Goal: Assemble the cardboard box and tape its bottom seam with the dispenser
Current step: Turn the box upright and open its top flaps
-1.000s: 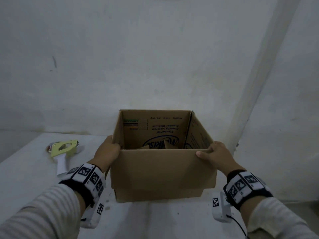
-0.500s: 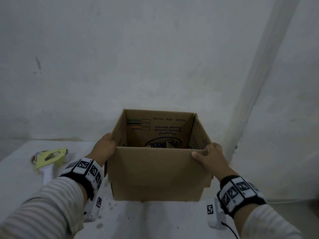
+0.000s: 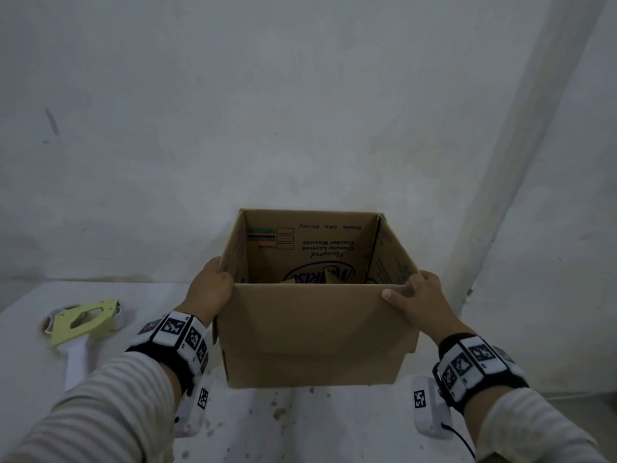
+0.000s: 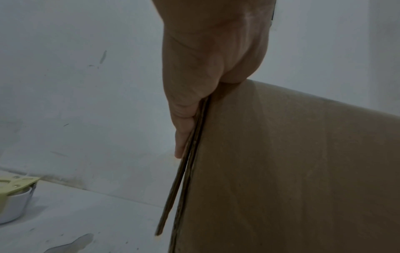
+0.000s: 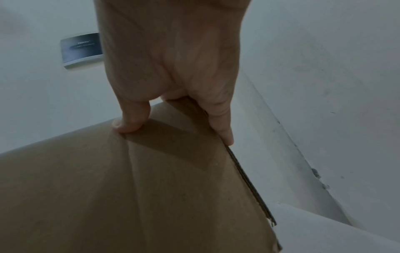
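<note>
Cardboard box [image 3: 314, 332]: centre of frame, open end facing up, sitting on or just over white table [image 3: 334, 426] — contact w/ table not clear.

Left hand [image 3: 210, 290] is gripping the box's left top corner; right hand [image 3: 422, 300] is gripping the right top corner, thumb on front panel.

Tape dispenser [image 3: 83, 324]: lime-green, white handle, lying at lower left of frame, well apart from box; left hand nearer. Bottom seam is facing down, hidden; likely needs flipping before taping.

Print inside the box, upside down: "Crunchy Layered Cracker Biscuits", "Flavoured". Logo partly hidden.
</note>
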{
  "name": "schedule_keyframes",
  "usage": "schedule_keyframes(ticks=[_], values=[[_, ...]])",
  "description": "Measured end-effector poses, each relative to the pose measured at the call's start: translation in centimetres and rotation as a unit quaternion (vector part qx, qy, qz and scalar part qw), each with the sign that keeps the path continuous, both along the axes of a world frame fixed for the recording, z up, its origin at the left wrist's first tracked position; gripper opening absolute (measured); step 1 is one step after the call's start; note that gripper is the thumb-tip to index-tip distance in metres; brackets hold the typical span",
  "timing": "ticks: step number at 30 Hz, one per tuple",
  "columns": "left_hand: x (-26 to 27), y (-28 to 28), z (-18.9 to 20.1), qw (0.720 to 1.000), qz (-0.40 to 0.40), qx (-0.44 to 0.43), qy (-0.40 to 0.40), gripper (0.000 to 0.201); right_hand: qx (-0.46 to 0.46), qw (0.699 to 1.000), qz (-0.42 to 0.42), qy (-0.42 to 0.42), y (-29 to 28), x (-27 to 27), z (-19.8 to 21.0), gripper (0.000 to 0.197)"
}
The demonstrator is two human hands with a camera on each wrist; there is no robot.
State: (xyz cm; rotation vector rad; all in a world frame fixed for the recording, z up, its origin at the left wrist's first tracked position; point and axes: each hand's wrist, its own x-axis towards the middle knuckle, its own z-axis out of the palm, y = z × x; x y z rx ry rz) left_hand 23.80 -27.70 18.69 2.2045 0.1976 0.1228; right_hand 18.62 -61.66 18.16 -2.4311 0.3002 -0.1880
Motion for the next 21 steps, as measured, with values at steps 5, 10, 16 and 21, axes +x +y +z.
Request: schedule_keyframes(ticks=[5, 10, 16, 21], values=[[1.4, -0.2, 0.2, 1.000, 0.000, 0.011, -0.004, 0.037, 0.002, 1.000, 0.002, -0.003, 0.0, 1.3, 0.0, 0.035], [2.6, -0.2, 0.1, 1.000, 0.003, 0.020, -0.007, 0.036, 0.001, 1.000, 0.000, -0.006, 0.0, 2.5, -0.1, 0.035], [3.3, -0.2, -0.1, 0.999, 0.003, 0.033, -0.006, 0.037, -0.001, 1.000, -0.001, -0.011, 0.0, 2.9, -0.3, 0.036], [3.2, -0.2, 0.1, 1.000, 0.005, 0.010, 0.012, 0.040, -0.004, 1.000, -0.003, 0.017, 0.0, 2.6, 0.0, 0.041]])
